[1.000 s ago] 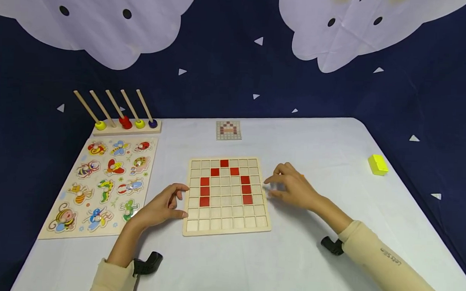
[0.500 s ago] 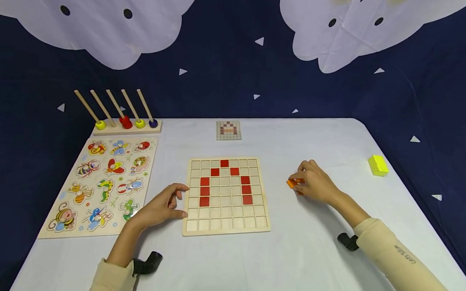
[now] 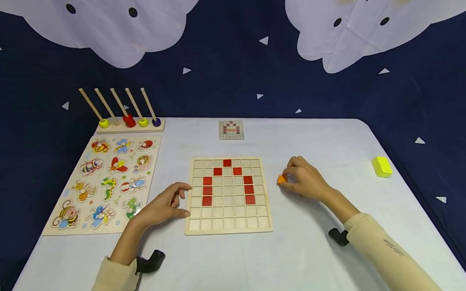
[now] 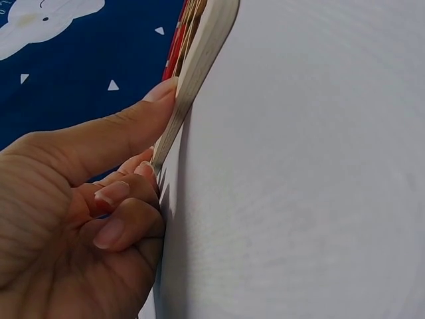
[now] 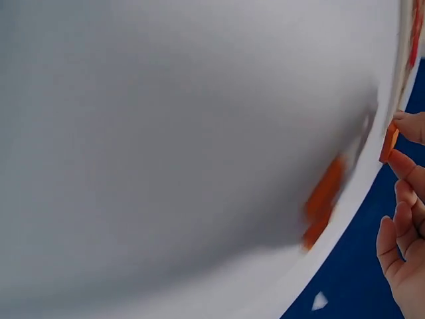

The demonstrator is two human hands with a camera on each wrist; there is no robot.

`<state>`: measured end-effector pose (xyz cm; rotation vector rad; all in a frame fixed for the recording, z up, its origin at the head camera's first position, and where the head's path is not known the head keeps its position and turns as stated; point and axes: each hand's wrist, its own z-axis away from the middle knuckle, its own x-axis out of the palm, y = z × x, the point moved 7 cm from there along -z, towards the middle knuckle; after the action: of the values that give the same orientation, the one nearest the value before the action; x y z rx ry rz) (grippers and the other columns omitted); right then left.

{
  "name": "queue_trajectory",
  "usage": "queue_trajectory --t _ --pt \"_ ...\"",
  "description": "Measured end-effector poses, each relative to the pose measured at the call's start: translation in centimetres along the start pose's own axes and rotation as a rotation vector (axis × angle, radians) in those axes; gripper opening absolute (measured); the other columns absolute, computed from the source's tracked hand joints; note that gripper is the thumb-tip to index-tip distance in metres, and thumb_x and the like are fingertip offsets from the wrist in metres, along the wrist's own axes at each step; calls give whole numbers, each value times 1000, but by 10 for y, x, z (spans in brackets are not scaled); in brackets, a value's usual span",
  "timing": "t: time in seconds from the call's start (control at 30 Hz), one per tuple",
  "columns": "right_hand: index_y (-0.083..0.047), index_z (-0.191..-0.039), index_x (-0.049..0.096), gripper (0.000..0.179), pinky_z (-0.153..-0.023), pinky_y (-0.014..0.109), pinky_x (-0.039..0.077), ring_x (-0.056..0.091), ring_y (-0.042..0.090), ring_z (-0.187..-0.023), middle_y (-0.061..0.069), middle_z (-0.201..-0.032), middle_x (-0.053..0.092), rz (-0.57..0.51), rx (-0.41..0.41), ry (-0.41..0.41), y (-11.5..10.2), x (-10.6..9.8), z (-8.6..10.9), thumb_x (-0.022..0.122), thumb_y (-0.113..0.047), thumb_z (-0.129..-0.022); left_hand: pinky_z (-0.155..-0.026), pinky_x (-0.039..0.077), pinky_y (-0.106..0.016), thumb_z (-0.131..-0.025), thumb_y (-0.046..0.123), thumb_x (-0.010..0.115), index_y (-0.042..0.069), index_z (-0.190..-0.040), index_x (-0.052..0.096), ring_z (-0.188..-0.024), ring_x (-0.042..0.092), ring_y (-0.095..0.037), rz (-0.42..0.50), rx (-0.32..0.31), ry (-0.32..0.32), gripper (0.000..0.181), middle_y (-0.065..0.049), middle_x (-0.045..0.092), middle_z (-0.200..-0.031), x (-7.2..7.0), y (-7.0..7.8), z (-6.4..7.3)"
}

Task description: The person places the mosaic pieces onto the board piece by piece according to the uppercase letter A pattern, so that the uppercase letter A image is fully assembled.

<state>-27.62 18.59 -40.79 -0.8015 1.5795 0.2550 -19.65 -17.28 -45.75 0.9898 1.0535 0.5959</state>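
Note:
A square wooden grid board point(image 3: 230, 234) lies mid-table, with several red tiles point(image 3: 207, 191) set in an arch across its cells. My left hand point(image 3: 162, 206) rests at the board's left edge, thumb and index fingertip touching the rim. In the left wrist view, the thumb presses on the board's edge point(image 4: 199, 66) and the other fingers curl loosely. Just right of the board, my right hand point(image 3: 306, 179) pinches a small orange tile point(image 5: 390, 141) between thumb and index finger. More orange pieces point(image 5: 324, 196), blurred, lie on the table by that hand; the hand hides them in the head view.
Behind the board lies a small pattern card point(image 3: 231, 130). To the left sit an insect peg puzzle point(image 3: 115, 197) and a bead stacker point(image 3: 131, 129) with upright rods. Yellow blocks point(image 3: 381, 167) stand near the right edge of the white-covered table point(image 3: 228, 269).
My right hand moved from the board's right edge out to the right, to the orange pieces, then came slightly back left with an orange tile pinched. My left hand stayed on the board.

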Motion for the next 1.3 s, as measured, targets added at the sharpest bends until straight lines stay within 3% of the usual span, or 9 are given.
queue_trajectory --t 0.37,0.67,0.9,1.1,1.3 --pt "-6 -90 76 20 -79 32 45 48 16 -90 1 -92 54 -37 -180 -115 -86 25 -47 80 -24 -81 -63 35 -25 -78 8 82 -2 -135 45 -70 37 -11 22 -9 -8 69 -13 43 -102 2 1 -1" --pt "-8 -92 76 17 -79 28 45 47 15 -90 0 -93 56 -57 -252 -184 -133 53 -73 77 -24 -86 -63 35 -25 -77 8 83 0 -134 47 -70 37 -11 6 -13 1 67 -11 44 -101 2 0 -2" --pt "-10 -86 73 8 -68 22 47 50 15 -87 0 -91 57 -85 -224 -174 -144 66 -81 78 -17 -86 -64 35 -24 -77 8 83 -1 -134 47 -70 38 -11 0 -15 6 68 -11 45 -100 2 2 -3" --pt "-11 -87 70 16 -65 23 46 49 15 -87 -1 -90 55 -132 -128 -209 -143 66 -83 79 -24 -85 -64 35 -24 -77 7 83 -1 -133 47 -71 38 -11 1 -23 16 68 -11 45 -100 0 3 -4" --pt "-10 -97 73 24 -69 24 47 50 13 -88 -1 -94 55 -144 -109 -188 -135 62 -77 75 -32 -88 -64 35 -24 -77 7 83 -1 -133 47 -71 38 -11 7 -20 11 67 -11 44 -101 0 2 -2"
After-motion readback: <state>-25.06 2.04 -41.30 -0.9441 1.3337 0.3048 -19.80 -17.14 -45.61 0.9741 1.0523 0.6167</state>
